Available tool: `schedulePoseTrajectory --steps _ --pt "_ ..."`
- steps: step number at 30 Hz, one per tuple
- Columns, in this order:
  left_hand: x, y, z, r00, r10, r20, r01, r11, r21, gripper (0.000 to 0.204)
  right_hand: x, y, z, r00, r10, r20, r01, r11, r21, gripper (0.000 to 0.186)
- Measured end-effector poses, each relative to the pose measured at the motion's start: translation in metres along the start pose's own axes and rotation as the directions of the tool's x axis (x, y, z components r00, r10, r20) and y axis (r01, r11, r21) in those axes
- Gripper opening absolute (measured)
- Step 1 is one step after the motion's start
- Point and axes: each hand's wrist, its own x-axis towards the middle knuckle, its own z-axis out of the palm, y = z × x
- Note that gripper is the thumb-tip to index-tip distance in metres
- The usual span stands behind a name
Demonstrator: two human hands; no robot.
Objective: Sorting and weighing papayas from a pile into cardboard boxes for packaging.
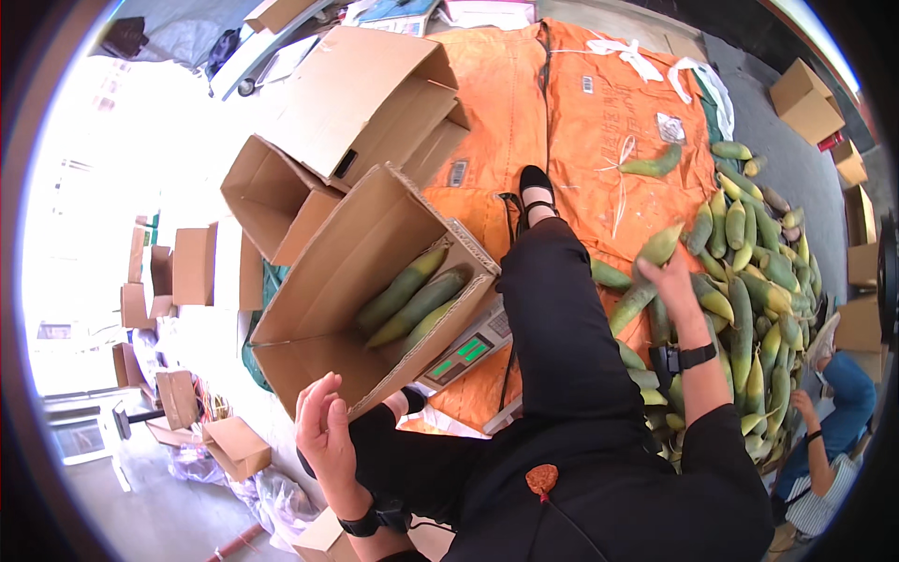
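Note:
My right hand (663,286) is closed around a green radish (661,244) at the left edge of a large heap of green radishes (740,290). Close below the fingers lies another radish (630,309). On the left, my left hand (325,426) is raised beside the near rim of an open cardboard box (309,314), its fingers stretched and holding nothing. Whether it touches the cardboard I cannot tell. Several long green radishes (417,298) lie inside that box. Against the box's right side is a scale (468,348) with a lit green display.
An orange tarp (487,103) spreads underneath, with a single radish (653,163) lying apart. More open cartons (365,94) stand beyond the box and at left. My leg (562,309) stretches between box and heap. Another person (824,440) sits at the far right beside the heap.

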Motion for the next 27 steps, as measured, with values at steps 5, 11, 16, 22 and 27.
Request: schedulePoseTrajectory --steps 5,11,16,22,27 --pt "0.000 0.012 -0.006 0.989 0.147 0.001 -0.147 0.986 0.083 0.030 -0.004 -0.159 0.067 0.876 -0.468 0.121 0.465 0.884 0.052 0.037" --pt "0.000 0.043 -0.011 0.910 0.399 -0.116 -0.372 0.906 0.200 0.044 -0.057 -0.258 0.177 0.357 -0.893 0.275 0.924 0.380 0.033 0.035" --pt "-0.008 0.066 -0.016 0.862 0.400 -0.313 -0.337 0.911 0.236 0.029 -0.112 -0.240 0.252 0.254 -0.785 0.566 0.925 0.368 0.095 0.034" --pt "-0.006 0.068 -0.007 0.991 0.117 -0.070 -0.098 0.970 0.222 0.037 -0.116 -0.189 0.274 0.237 -0.639 0.732 0.900 0.429 0.083 0.030" --pt "0.007 0.025 -0.008 0.986 -0.095 -0.136 0.085 0.993 -0.078 0.029 -0.118 -0.177 0.286 0.277 -0.656 0.703 0.916 0.400 0.013 0.026"
